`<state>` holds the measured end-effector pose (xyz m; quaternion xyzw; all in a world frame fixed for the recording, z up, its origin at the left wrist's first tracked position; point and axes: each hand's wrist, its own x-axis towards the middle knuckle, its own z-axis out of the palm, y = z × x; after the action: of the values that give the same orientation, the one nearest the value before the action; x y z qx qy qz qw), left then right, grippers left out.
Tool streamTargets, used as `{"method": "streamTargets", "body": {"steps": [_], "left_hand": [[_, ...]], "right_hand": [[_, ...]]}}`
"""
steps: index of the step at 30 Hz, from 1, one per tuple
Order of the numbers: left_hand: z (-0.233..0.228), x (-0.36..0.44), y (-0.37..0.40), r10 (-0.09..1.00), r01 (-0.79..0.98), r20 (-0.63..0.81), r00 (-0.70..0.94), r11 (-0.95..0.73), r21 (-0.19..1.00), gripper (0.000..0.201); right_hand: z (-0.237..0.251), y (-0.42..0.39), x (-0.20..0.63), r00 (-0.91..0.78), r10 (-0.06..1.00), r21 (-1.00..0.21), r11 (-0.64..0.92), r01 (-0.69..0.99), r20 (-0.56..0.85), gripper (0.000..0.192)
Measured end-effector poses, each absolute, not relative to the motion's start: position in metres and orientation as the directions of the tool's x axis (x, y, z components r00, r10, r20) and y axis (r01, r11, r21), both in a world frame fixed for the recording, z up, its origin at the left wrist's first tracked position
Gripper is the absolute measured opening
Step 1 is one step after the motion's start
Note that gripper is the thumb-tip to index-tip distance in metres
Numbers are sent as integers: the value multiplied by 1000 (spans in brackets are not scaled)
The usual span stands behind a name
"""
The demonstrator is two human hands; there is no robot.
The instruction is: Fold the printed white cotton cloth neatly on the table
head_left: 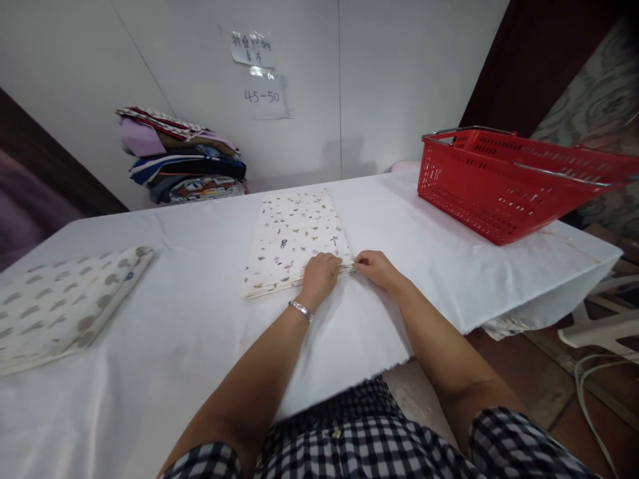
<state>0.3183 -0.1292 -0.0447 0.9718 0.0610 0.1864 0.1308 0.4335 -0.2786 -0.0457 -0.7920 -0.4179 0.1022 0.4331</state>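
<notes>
A folded white cloth (pixel 299 233) with a small scattered print lies flat in the middle of the table. My left hand (pixel 322 273), with a silver bracelet at the wrist, grips its near edge close to the right corner; the thumb is hidden. At that corner, the fingertips of my right hand (pixel 375 267) pinch the stacked layers of the cloth. The two hands are a short gap apart. Off to the left lies another folded cloth (pixel 64 299), white with larger grey-green shapes, touched by neither hand.
A red plastic basket (pixel 479 179) with metal handles stands at the table's right end. Against the back wall sits a pile of folded fabrics (pixel 184 156). Two paper notes are taped above. White sheeting (pixel 200 346) covers the table, its near edge close to my body.
</notes>
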Motion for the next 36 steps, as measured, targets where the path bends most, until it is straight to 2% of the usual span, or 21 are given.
{"method": "streamTargets", "body": {"steps": [8, 15, 20, 23, 26, 31, 36], "left_hand": [[-47, 305, -122, 158, 67, 346, 925, -963, 260, 21], [-50, 258, -72, 164, 66, 383, 909, -965, 255, 26], [-55, 207, -28, 262, 179, 401, 878, -956, 233, 35], [-57, 192, -19, 280, 188, 412, 867, -950, 250, 35], [-55, 192, -22, 285, 178, 395, 873, -942, 285, 35], [-49, 207, -35, 296, 183, 341, 892, -927, 327, 32], [-52, 215, -36, 293, 163, 349, 890, -920, 356, 28]], "right_hand": [[-43, -281, 431, 632, 760, -770, -311, 557, 150, 12], [-44, -283, 428, 634, 764, -806, -301, 509, 115, 14], [-47, -284, 427, 658, 745, -822, -303, 482, 111, 16], [-51, -283, 428, 654, 746, -832, -281, 478, 124, 19], [-56, -281, 429, 654, 745, -838, -268, 475, 132, 27], [-63, -279, 432, 666, 734, -840, -272, 469, 133, 25], [-63, -279, 433, 651, 742, -825, -261, 501, 160, 23]]}}
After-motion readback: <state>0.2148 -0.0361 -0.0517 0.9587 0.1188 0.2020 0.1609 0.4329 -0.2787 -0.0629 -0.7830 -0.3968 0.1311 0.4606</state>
